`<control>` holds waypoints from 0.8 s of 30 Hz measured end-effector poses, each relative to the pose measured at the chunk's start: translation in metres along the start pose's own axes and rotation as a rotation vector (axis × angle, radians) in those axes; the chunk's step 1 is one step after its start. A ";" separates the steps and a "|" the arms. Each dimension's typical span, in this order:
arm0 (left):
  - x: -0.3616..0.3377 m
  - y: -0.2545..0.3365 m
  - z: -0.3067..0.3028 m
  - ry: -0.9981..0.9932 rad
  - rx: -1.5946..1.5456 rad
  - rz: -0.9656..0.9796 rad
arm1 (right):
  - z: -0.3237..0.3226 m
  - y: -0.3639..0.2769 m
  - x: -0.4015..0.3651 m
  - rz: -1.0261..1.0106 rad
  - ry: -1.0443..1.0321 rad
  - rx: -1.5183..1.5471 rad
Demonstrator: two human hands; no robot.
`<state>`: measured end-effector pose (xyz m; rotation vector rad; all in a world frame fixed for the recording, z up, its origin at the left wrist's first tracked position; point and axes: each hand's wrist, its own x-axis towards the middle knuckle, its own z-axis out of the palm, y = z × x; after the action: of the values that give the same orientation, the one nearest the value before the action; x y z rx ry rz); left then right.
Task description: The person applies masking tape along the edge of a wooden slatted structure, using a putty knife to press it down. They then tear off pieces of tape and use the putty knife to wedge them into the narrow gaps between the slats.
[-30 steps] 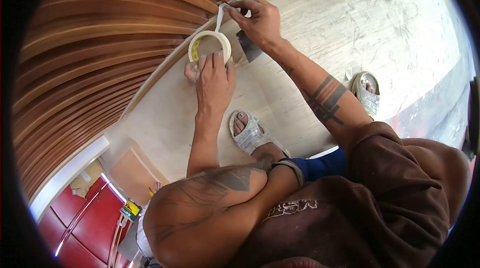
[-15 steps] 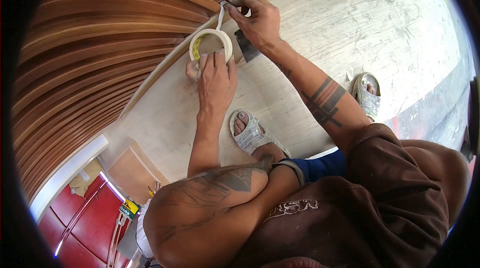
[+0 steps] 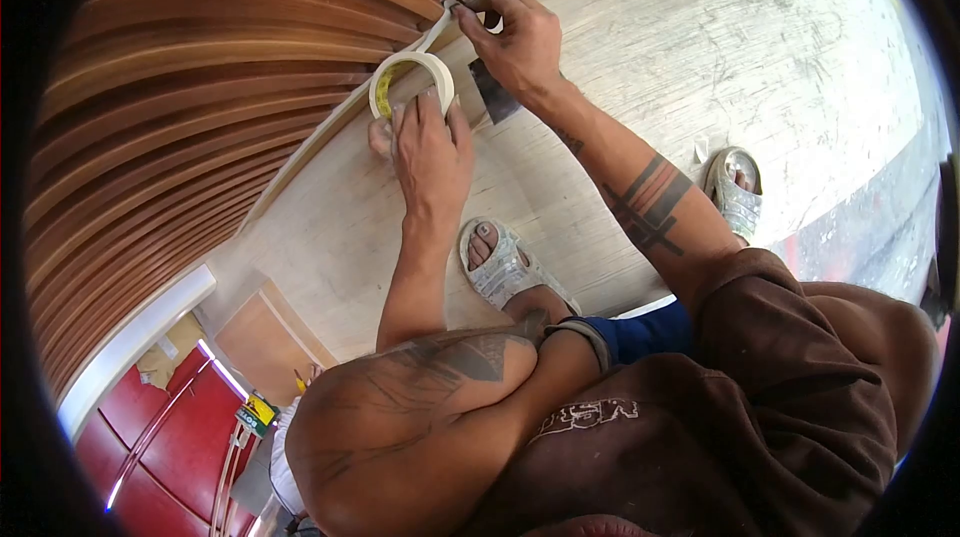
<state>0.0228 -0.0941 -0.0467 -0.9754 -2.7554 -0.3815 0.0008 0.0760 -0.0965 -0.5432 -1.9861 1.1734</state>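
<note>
My left hand [image 3: 430, 152] grips a roll of cream masking tape [image 3: 408, 72] held against the foot of the brown slatted wood wall [image 3: 200, 87]. A strip of tape [image 3: 437, 29] runs from the roll up to my right hand [image 3: 515, 37]. The right hand's fingertips press the strip's end onto the pale trim where the wall meets the floor. A dark flat scraper blade [image 3: 495, 92] sticks out beneath the right hand's palm. I am squatting, knees in front of me.
My two feet in grey sandals [image 3: 497, 262] [image 3: 735, 187] rest on the pale scuffed plywood floor [image 3: 700, 47]. Below the platform edge lie a cardboard sheet [image 3: 265, 337], red panels [image 3: 160, 437] and a small green-yellow item [image 3: 262, 415].
My left hand has pulled the tape roll down-left along the wall base, drawing the strip longer and tauter. The right hand stays pressed on the strip's end.
</note>
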 end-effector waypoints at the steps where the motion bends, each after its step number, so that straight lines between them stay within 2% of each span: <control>1: 0.001 0.000 0.000 -0.007 -0.002 -0.012 | 0.000 0.001 0.000 -0.001 -0.002 0.001; 8: 0.000 0.012 -0.003 -0.098 -0.026 -0.132 | 0.000 -0.002 -0.002 0.007 0.011 0.009; 15: -0.011 0.015 -0.006 -0.084 -0.054 -0.086 | -0.004 0.005 -0.003 -0.023 -0.004 0.129; 24: -0.011 0.011 -0.005 -0.078 -0.059 -0.088 | -0.003 0.003 -0.003 -0.056 0.025 0.095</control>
<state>0.0383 -0.0935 -0.0431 -0.9024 -2.8800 -0.4502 0.0045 0.0774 -0.0998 -0.4494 -1.9019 1.2140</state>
